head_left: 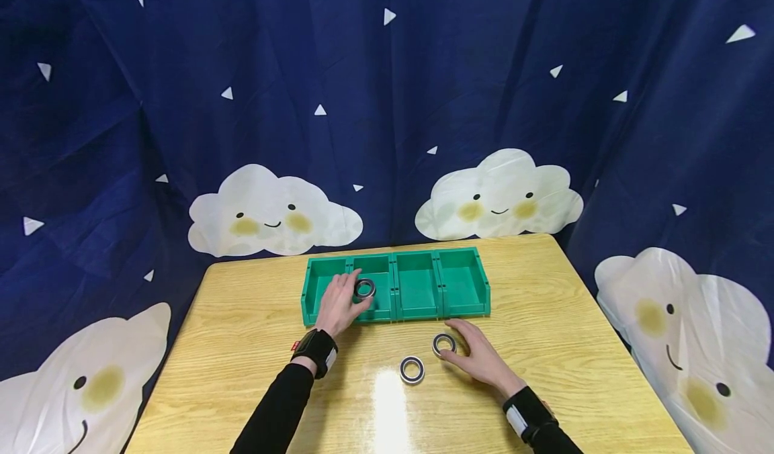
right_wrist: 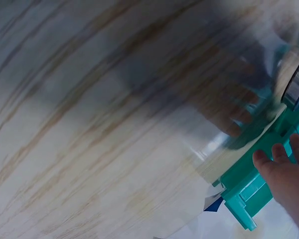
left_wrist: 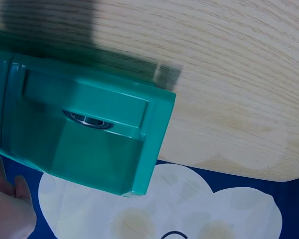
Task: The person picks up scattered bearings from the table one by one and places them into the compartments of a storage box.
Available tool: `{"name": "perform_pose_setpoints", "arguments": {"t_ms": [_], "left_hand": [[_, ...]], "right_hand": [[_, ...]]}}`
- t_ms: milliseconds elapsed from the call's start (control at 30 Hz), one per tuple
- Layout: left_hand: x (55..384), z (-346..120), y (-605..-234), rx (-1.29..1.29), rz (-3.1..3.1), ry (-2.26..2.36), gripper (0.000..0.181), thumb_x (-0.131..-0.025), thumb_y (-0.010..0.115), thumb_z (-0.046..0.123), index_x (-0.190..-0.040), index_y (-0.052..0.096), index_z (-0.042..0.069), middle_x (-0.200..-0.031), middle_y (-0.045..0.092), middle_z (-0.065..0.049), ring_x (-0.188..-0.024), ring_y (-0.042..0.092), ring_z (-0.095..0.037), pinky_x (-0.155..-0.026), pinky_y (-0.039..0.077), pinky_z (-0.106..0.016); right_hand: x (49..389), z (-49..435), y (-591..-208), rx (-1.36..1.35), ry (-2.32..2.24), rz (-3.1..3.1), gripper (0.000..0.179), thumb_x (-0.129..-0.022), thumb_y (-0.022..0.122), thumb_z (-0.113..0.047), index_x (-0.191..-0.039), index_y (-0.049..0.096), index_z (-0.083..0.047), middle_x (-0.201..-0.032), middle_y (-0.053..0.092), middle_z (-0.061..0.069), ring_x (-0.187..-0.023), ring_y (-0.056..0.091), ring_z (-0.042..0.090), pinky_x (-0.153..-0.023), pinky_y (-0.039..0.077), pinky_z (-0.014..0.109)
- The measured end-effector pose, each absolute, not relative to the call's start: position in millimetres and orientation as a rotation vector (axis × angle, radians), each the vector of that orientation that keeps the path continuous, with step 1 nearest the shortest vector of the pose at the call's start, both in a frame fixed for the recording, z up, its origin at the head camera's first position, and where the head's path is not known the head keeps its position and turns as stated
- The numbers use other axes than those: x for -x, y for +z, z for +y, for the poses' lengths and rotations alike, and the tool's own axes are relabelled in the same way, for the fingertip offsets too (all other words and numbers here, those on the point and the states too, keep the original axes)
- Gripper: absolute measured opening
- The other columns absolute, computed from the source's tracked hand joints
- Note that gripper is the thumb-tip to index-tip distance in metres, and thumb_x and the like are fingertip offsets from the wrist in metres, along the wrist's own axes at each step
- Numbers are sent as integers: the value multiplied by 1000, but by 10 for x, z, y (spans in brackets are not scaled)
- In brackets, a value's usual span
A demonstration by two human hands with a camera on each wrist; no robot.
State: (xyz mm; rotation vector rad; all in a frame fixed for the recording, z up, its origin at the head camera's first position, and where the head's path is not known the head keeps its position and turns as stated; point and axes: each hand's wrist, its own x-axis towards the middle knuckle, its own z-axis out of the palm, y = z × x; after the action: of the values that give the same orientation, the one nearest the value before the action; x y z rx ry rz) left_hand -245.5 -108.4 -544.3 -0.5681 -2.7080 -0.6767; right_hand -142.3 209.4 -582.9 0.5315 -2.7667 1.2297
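Observation:
In the head view my left hand (head_left: 340, 299) pinches a dark-rimmed ball bearing (head_left: 365, 289) between thumb and fingers, over the second bin from the left in a row of green bins (head_left: 417, 318). My right hand (head_left: 480, 358) is spread around a second bearing (head_left: 444, 345) on the table, thumb at its near edge and fingertips just beyond it. A third bearing (head_left: 412, 370) lies flat to the left of that hand. The left wrist view shows another bearing (left_wrist: 89, 121) inside the end bin, which my left hand hides in the head view.
The bins stand side by side near the back of the wooden table (head_left: 254, 320). Behind them hangs a dark blue curtain (head_left: 387, 138) with clouds and white triangles. Glare (head_left: 390, 414) shines on the table's front middle.

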Motion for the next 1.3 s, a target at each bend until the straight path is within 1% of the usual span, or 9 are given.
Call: {"name": "perform_pose_setpoints", "arguments": {"t_ms": [233,400,500,767,900,1100,1300], "left_hand": [[2488,-1044,-5468,537,-2757,-544,70,-76,73,38,-133,48,6,-105,59,-13,-93,47,-28,-81,41,-41],[2499,-1016,-5492,511,-2774,-429,69,-76,71,42,-132,50,6,-111,60,-14,-98,49,-30,-83,40,-42],[2499,-992,-5502,480,-2777,-383,68,-76,71,42,-131,51,7,-112,60,-13,-100,49,-31,-81,39,-42],[2507,-925,-5522,464,-2776,-327,69,-77,71,42,-132,50,6,-112,61,-13,-96,48,-31,-78,37,-43],[2507,-886,-5517,474,-2787,-285,67,-77,71,41,-130,51,6,-112,61,-12,-97,48,-32,-79,38,-43],[2537,-798,-5529,490,-2834,-175,64,-81,67,44,-131,51,6,-113,59,-12,-99,46,-32,-81,37,-42],[2568,-725,-5560,470,-2829,-33,62,-82,65,46,-129,53,8,-110,60,-10,-97,46,-31,-82,36,-41]], "right_hand": [[1421,2097,-5841,-529,1232,-2769,64,-78,73,-33,-131,50,-7,-132,48,10,-125,38,30,-101,31,50],[1410,2087,-5832,-514,1240,-2789,64,-78,73,-34,-132,50,-8,-134,47,9,-126,37,29,-102,30,49],[1404,2079,-5825,-498,1248,-2804,64,-78,73,-35,-133,49,-9,-134,46,9,-127,37,29,-103,30,49],[1390,2073,-5814,-497,1256,-2805,65,-79,72,-37,-132,50,-7,-134,46,10,-127,37,29,-103,30,49],[1392,2074,-5825,-490,1246,-2810,64,-79,72,-36,-132,50,-8,-134,47,9,-126,37,29,-103,30,49],[1388,2066,-5822,-483,1252,-2809,63,-78,72,-34,-131,50,-7,-133,47,11,-126,38,29,-103,30,49],[1391,2066,-5823,-481,1255,-2805,63,-78,73,-31,-131,50,-8,-133,47,10,-126,38,29,-103,30,49]]}}
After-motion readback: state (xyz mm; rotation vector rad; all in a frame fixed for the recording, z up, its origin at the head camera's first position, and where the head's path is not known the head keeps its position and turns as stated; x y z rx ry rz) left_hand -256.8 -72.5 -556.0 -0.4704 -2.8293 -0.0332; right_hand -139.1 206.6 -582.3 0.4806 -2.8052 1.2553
